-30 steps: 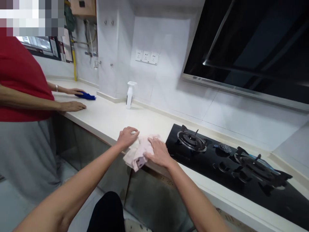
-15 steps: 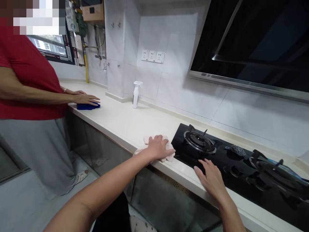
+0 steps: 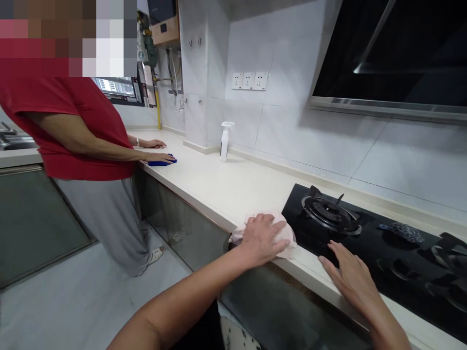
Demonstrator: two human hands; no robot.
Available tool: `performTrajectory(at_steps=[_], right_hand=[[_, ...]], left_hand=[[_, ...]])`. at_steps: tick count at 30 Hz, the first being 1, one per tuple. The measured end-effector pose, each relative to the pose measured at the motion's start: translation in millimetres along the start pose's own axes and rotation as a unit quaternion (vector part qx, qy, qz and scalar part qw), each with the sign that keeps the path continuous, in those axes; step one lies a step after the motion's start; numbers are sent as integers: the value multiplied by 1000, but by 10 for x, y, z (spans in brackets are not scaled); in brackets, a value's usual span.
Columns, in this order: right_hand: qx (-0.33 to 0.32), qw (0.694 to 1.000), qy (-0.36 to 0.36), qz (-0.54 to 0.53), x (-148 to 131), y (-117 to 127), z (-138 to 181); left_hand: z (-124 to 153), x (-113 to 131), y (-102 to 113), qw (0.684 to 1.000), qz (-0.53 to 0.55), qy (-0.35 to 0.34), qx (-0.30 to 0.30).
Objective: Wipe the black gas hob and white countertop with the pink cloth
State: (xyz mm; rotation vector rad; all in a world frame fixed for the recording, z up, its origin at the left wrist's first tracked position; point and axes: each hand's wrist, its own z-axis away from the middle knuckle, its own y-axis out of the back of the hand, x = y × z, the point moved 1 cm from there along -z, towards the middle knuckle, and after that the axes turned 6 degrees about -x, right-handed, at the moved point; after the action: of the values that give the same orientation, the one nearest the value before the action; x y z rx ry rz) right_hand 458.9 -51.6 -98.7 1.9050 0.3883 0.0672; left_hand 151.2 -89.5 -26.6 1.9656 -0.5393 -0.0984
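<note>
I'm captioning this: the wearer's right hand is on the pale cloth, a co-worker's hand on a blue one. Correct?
Not quite: the head view shows the wearer's left hand on the pale cloth; the co-worker's hand is on a blue cloth.

The pale cloth (image 3: pixel 286 233) is partly hidden, the stove (image 3: pixel 372 238) cut off.

1 crumpled pale-pink cloth (image 3: pixel 286 233) on the front counter edge (image 3: pixel 193 202)
</note>
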Motion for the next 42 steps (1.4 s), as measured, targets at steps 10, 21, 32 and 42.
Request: performTrajectory(at_steps=[10,21,32,42], right_hand=[[-2,1000,1,22,-21,-4,23],[10,999,-1,36,-188,0,37],[-7,1000,-18,0,-229,85,-3],[24,999,-9,-42,-100,49,-38]], left_hand=[[45,-1793,694,951,-105,289,-32],[-86,-2100,796,921,-133,366,1],[357,191,-244,992,95,-64,60],[267,656,-502,986,39,-161,15]])
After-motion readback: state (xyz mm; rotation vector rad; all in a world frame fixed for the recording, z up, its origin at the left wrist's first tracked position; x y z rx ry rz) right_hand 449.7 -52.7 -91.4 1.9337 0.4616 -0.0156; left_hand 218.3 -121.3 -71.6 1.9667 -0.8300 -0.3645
